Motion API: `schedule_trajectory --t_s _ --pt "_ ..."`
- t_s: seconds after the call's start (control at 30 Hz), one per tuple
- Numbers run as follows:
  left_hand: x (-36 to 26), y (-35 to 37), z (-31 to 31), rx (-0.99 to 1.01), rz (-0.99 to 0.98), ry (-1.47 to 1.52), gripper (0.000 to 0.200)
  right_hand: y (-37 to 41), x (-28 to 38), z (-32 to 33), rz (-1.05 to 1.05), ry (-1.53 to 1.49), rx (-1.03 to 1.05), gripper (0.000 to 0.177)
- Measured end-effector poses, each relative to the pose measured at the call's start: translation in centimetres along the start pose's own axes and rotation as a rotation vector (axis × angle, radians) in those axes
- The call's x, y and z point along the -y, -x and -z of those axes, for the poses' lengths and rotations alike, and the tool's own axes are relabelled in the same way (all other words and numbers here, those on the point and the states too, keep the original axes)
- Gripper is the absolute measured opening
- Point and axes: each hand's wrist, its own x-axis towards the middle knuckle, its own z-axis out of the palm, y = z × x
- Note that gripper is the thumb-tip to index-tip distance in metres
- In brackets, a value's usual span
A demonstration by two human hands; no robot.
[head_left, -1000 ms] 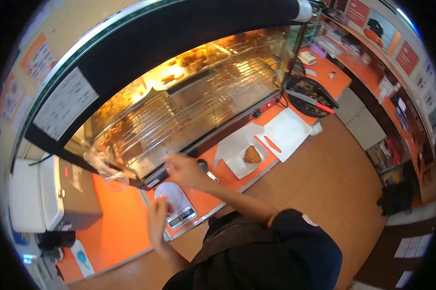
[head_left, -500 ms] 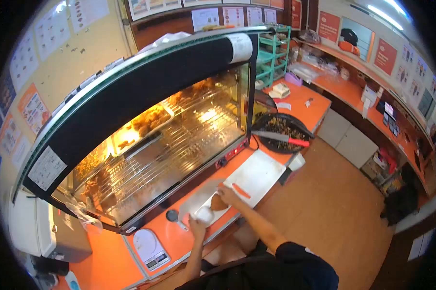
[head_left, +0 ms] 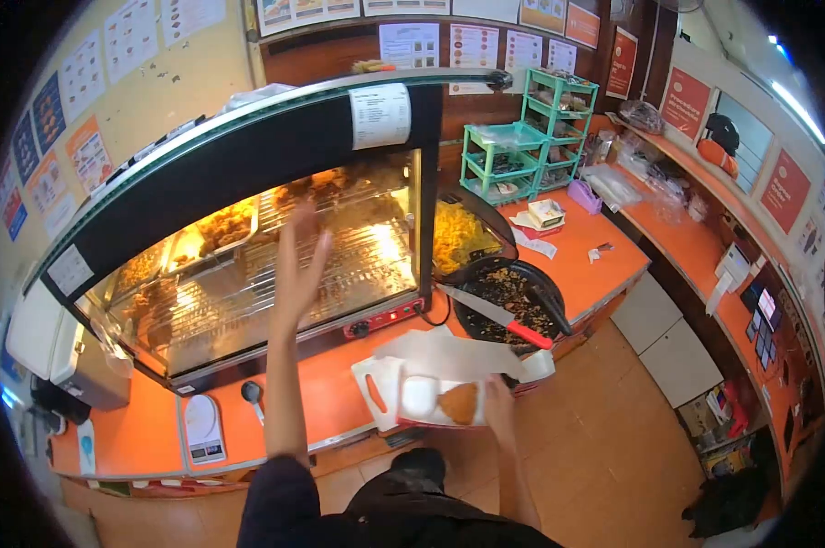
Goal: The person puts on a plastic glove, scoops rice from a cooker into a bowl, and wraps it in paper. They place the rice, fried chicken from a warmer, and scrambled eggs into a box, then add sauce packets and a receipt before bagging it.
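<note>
My left hand (head_left: 301, 269) is raised in front of the glass of the lit food warmer (head_left: 198, 119), fingers apart and holding nothing. Low at the right, my right hand (head_left: 500, 406) grips the edge of a food box (head_left: 422, 422). In that box lie a white rounded portion (head_left: 419, 395) and a brown fried piece (head_left: 458, 403). The box is beside a white cutting board (head_left: 376, 388) on the orange counter. Blurred paper or lid material (head_left: 458, 354) extends behind it.
A knife with a red handle (head_left: 528, 334) lies across a black pan (head_left: 508, 297). A kitchen scale (head_left: 204, 429) and a dark ladle (head_left: 252, 393) are at the left. Green racks (head_left: 504, 137) stand behind, near a pan of yellow food (head_left: 458, 239).
My left hand has left the white portion and risen before the warmer. My right hand now holds the box's right edge, off the fried piece. The view has turned.
</note>
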Motion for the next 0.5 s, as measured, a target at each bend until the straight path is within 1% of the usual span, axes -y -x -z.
schedule_trajectory --t_s 0.03,0.1,0.13,0.17,0.2,0.23,0.27,0.33,0.37,0.4,0.43,0.47,0.5 --pt "-1.5 -4.1 -2.9 -0.144 -0.146 -0.015 0.055 -0.5 -1.1 2.8 -0.013 -0.08 -0.053 0.032" --pt "-2.3 -10.4 -7.8 -0.282 -0.153 0.223 0.057 -0.9 -1.6 8.2 -0.164 0.003 -0.187 0.033" --pt "-4.1 -12.0 -9.7 -0.306 -0.034 0.24 0.053 -1.3 -2.4 10.9 -0.246 0.048 -0.263 0.034" --pt "-5.8 -13.1 -12.2 -0.473 -0.057 0.118 0.053 -2.0 -4.5 13.5 -0.229 0.035 -0.285 0.035" --pt "-3.5 -14.8 -15.4 -0.606 -0.301 0.13 0.053 -2.5 -6.9 16.2 -0.22 0.023 -0.314 0.036" --pt "-4.4 -14.5 -18.7 -0.643 -0.252 0.286 0.046 -2.5 -8.1 18.7 -0.218 0.014 -0.348 0.037" --pt "-5.3 -13.9 -22.4 -0.675 -0.19 0.443 0.039 -2.5 -9.2 20.8 -0.279 0.01 -0.419 0.038" --pt "-5.2 -11.5 -32.2 -0.642 -0.133 0.322 0.027 -4.2 -8.5 25.1 -0.38 0.005 -0.55 0.039" --pt "-4.9 -10.2 -37.2 -0.637 -0.11 0.25 0.023 -5.0 -10.3 27.2 -0.38 0.047 -0.592 0.039" --pt "-6.0 -8.6 -43.2 -0.617 -0.112 0.316 0.017 -5.9 -12.6 29.4 -0.368 0.09 -0.63 0.04" --pt "-5.9 -6.5 -49.3 -0.512 -0.165 0.14 0.022 -7.5 -14.4 31.7 -0.349 0.137 -0.662 0.041" --pt "-8.3 -4.0 -54.3 -0.32 0.176 0.457 0.032 -8.8 -16.3 33.8 -0.348 0.166 -0.706 0.041" --pt "-8.1 -1.1 -60.5 -0.195 0.246 0.587 0.046 -9.8 -18.6 35.8 -0.351 0.204 -0.741 0.041"
